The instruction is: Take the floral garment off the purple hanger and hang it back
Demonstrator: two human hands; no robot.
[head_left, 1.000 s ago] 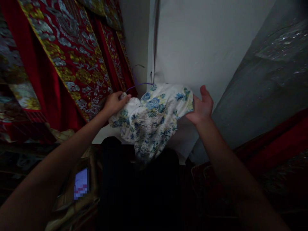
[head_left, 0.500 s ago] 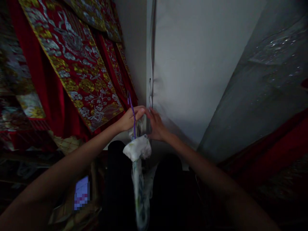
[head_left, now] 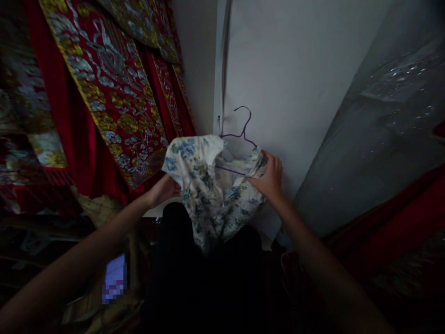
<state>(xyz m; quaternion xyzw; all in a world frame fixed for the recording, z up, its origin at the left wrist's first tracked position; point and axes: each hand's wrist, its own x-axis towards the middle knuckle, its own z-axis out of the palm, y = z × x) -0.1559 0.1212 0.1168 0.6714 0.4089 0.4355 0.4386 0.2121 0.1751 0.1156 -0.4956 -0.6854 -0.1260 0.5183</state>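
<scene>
Steady the floral garment (head_left: pixel 205 185) on the purple hanger (head_left: pixel 243 134) just six o'clock of centre, clamped in right hand (head_left: pixel 269 178) at three; with left hand (head_left: pixel 167 189) apart at nine, grip unclear, spread gently without stretching.

Clear above hanger (head_left: pixel 244 134), tight at sides & below.
Open room in front of wall (head_left: pixel 295 60), btwn red drape (head_left: pixel 114 88) on L & plastic cover (head_left: pixel 375 125) on R; only hook pokes up there. Drape is nr L hand (head_left: pixel 165 189). Shirt (head_left: pixel 201 176) blocks btwn hands; hanger bar crosses its neck opening. Dark knees (head_left: pixel 176 227) crowd under the shirt.
</scene>
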